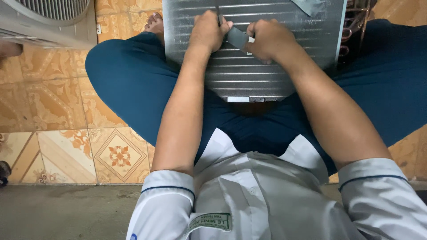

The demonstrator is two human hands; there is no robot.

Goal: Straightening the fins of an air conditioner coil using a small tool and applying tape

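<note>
A finned metal coil panel (249,71) rests on the seated person's lap, where the left hand (208,31) is closed on what looks like a thin tool and the right hand (267,40) pinches a grey strip (238,38), above the patterned tile floor (66,133).

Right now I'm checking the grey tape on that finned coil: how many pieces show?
2: one tape strip held between the left hand and right hand, another tape piece at the coil's top edge. Others may be hidden.
</note>
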